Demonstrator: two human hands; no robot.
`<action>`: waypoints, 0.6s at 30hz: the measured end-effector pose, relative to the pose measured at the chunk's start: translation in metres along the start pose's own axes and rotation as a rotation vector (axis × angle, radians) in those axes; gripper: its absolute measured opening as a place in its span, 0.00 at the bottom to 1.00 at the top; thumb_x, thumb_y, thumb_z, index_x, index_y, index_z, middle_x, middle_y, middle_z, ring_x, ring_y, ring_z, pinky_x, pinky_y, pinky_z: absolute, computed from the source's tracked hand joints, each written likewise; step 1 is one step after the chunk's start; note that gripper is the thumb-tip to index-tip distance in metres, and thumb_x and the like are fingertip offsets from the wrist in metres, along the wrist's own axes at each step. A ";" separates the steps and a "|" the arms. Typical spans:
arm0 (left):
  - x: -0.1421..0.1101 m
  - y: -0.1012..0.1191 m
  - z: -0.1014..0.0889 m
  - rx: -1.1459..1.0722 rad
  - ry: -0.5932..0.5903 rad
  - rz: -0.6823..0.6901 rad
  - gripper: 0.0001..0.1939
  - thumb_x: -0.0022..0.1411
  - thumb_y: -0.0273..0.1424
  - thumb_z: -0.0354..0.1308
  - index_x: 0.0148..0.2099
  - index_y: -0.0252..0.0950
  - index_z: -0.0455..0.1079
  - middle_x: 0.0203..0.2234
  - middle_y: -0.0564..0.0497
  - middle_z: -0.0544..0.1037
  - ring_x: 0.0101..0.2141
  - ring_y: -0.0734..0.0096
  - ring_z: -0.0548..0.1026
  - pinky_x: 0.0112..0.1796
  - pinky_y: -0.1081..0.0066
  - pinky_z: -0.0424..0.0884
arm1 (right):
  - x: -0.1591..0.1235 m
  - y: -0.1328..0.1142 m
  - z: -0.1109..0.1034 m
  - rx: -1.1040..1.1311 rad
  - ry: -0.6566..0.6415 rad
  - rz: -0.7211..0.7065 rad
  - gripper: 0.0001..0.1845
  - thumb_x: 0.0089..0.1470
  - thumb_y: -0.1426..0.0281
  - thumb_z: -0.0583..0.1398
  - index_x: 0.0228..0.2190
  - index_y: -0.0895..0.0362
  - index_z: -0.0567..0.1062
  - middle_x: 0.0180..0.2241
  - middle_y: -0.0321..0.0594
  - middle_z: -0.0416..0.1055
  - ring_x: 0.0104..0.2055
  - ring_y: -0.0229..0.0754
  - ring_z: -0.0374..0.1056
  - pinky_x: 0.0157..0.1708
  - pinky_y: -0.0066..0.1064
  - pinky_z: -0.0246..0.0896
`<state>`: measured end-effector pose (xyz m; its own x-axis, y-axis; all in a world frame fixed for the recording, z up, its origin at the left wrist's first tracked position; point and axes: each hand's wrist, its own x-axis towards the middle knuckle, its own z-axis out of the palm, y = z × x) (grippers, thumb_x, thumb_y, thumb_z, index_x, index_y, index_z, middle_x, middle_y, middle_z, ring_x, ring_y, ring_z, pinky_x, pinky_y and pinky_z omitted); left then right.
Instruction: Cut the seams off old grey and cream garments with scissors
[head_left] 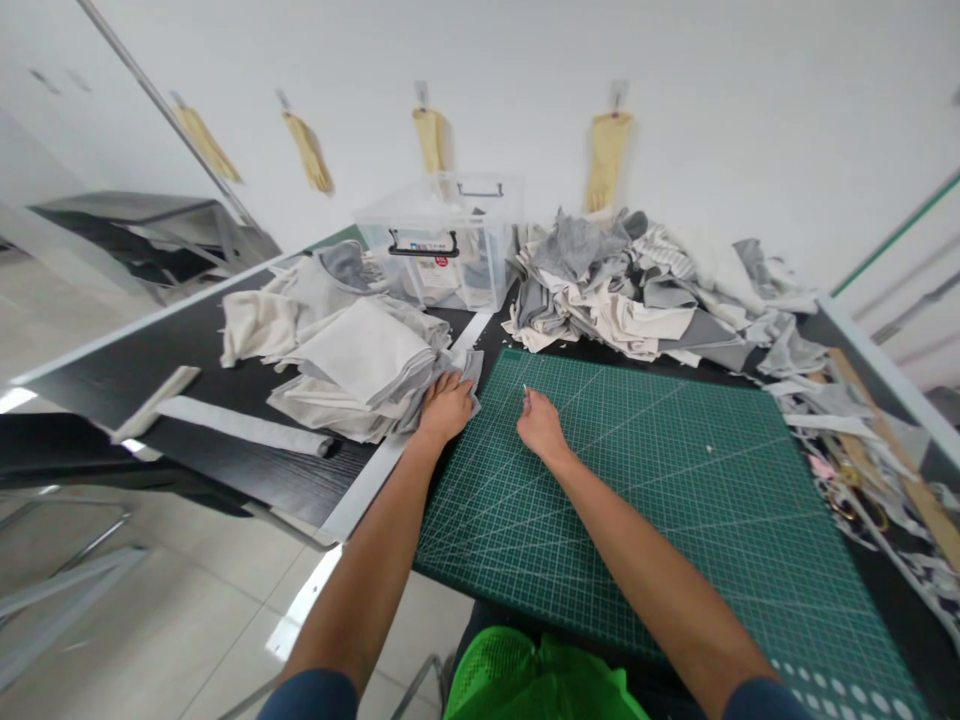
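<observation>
My left hand lies with fingers stretched over the right edge of a stack of cut cloth pieces, touching a grey piece. The stack is cream and grey, loosely layered, and it sits on the black table left of the green cutting mat. Over the mat's far left part is my right hand, closed in a pinch. A small, thin, light-coloured tip sticks out of its fingers; the rest of that thing is hidden in the hand.
A clear plastic box with cloth inside stands behind the stack. A heap of grey and cream scraps lies beyond the mat. Gold-handled scissors lie among strips at right. Rolled cloth is at left. Yellow gloves hang on the wall.
</observation>
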<state>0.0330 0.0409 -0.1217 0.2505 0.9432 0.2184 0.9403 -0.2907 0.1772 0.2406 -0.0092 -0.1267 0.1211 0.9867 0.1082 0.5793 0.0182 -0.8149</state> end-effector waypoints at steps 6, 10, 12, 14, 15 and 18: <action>0.020 0.076 0.002 -0.126 0.111 0.133 0.21 0.67 0.26 0.47 0.54 0.34 0.77 0.57 0.40 0.76 0.60 0.58 0.70 0.66 0.57 0.60 | -0.002 0.014 -0.028 0.007 0.078 0.023 0.17 0.61 0.78 0.54 0.49 0.59 0.76 0.43 0.50 0.78 0.48 0.48 0.75 0.54 0.35 0.64; 0.041 0.132 0.007 -0.220 0.051 0.123 0.17 0.70 0.27 0.47 0.45 0.35 0.79 0.44 0.41 0.81 0.49 0.60 0.77 0.57 0.61 0.69 | 0.000 0.031 -0.062 -0.003 0.158 0.063 0.16 0.61 0.76 0.55 0.48 0.57 0.77 0.46 0.50 0.78 0.49 0.48 0.75 0.55 0.36 0.63; 0.053 0.160 0.012 -0.233 0.052 0.121 0.18 0.70 0.28 0.46 0.41 0.35 0.79 0.41 0.40 0.81 0.46 0.59 0.78 0.54 0.60 0.70 | 0.003 0.042 -0.081 -0.020 0.195 0.089 0.15 0.61 0.74 0.56 0.47 0.58 0.77 0.46 0.51 0.78 0.48 0.50 0.75 0.54 0.37 0.63; 0.065 0.187 0.017 -0.252 0.054 0.140 0.18 0.71 0.28 0.46 0.41 0.36 0.79 0.39 0.40 0.81 0.45 0.58 0.79 0.53 0.60 0.71 | 0.008 0.054 -0.101 -0.037 0.227 0.119 0.13 0.61 0.72 0.57 0.45 0.58 0.78 0.42 0.51 0.79 0.46 0.50 0.75 0.52 0.38 0.64; 0.073 0.201 0.020 -0.265 0.056 0.159 0.18 0.71 0.28 0.46 0.41 0.36 0.79 0.40 0.40 0.81 0.45 0.59 0.78 0.53 0.61 0.71 | 0.010 0.060 -0.110 -0.043 0.243 0.135 0.12 0.60 0.71 0.58 0.43 0.58 0.78 0.40 0.50 0.79 0.44 0.50 0.75 0.51 0.38 0.64; 0.096 0.242 0.028 -0.309 0.068 0.232 0.18 0.72 0.28 0.46 0.48 0.37 0.78 0.45 0.41 0.81 0.50 0.61 0.77 0.56 0.62 0.68 | 0.019 0.081 -0.135 -0.048 0.292 0.184 0.10 0.61 0.69 0.57 0.38 0.57 0.79 0.36 0.49 0.79 0.42 0.50 0.75 0.48 0.37 0.65</action>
<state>0.2912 0.0659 -0.0852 0.4226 0.8369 0.3477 0.7443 -0.5394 0.3937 0.3988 -0.0105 -0.1135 0.4488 0.8847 0.1257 0.5627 -0.1706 -0.8088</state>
